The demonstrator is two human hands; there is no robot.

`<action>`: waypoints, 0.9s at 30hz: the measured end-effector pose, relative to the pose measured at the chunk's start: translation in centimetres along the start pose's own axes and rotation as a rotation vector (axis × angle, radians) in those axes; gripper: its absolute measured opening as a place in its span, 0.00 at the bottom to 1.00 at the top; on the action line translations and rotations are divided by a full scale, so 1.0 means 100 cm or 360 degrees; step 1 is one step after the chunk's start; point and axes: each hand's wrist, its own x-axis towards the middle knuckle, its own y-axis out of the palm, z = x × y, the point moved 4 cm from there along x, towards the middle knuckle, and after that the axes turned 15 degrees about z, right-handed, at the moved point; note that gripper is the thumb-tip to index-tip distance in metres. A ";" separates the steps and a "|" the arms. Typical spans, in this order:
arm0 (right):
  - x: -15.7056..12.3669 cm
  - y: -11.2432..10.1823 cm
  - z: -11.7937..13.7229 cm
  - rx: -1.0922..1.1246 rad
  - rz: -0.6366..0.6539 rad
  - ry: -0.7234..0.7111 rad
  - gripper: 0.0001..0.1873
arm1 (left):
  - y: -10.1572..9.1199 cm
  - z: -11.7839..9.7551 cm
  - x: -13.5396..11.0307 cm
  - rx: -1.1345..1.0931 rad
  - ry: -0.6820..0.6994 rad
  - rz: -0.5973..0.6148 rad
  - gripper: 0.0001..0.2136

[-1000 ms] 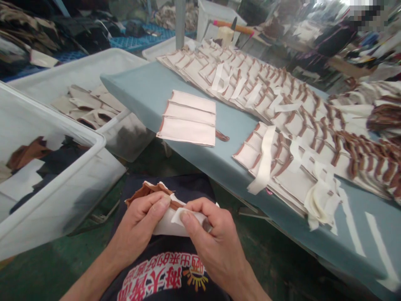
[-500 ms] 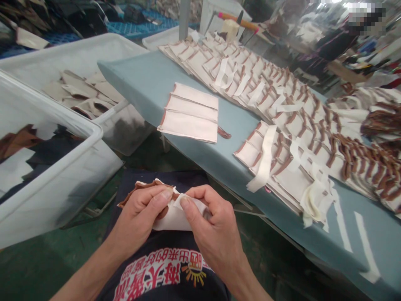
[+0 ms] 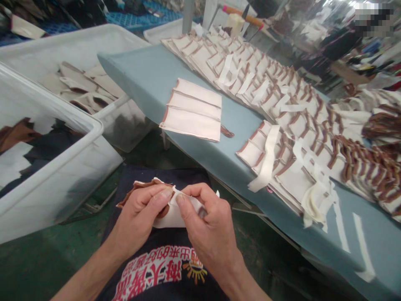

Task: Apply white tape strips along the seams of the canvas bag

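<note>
Over my lap, both hands pinch one cream fabric piece with a brown edge [image 3: 171, 215]. My left hand [image 3: 140, 213] is closed on its left part, thumb on top. My right hand [image 3: 208, 228] is closed too, its thumb and fingertips nipping a small white flap at the middle of the piece. A neat set of three cream pieces [image 3: 192, 110] lies on the blue-grey table [image 3: 147, 83] straight ahead. Rows of several more cream-and-brown pieces [image 3: 282, 108] with loose white strips [image 3: 266, 161] cover the table to the right.
Two white plastic bins stand at my left: a near one [image 3: 62, 175] holding dark and brown fabric, a farther one [image 3: 94, 54] holding beige pieces. The floor below is green. Peeled white strips [image 3: 361, 246] lie at the table's right end. Cluttered shelves and fabric fill the background.
My right thumb has shifted a little left toward my left thumb on the white flap. The view has tilted slightly; the fabric piece stays over my lap.
</note>
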 end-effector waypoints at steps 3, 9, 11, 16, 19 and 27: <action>0.000 0.002 -0.001 -0.0042 -0.0024 -0.0012 0.11 | -0.002 0.002 0.000 0.0023 0.0008 -0.0030 0.21; 0.000 0.005 -0.002 -0.0204 -0.0094 -0.0128 0.11 | -0.004 0.007 -0.002 0.0030 0.0011 -0.0056 0.23; 0.000 0.006 -0.003 -0.0242 -0.0102 -0.0155 0.10 | -0.005 0.010 -0.004 0.0033 0.0001 -0.0087 0.23; -0.001 0.006 -0.003 -0.0242 -0.0140 -0.0192 0.10 | -0.004 0.006 -0.007 0.0110 0.0055 -0.0158 0.21; -0.001 0.005 -0.004 -0.0223 -0.0142 -0.0180 0.11 | 0.003 -0.009 -0.004 0.0207 0.0083 -0.0092 0.14; 0.000 0.005 -0.018 0.0097 -0.0019 0.0113 0.11 | 0.021 -0.033 -0.002 0.0773 0.0282 -0.0380 0.12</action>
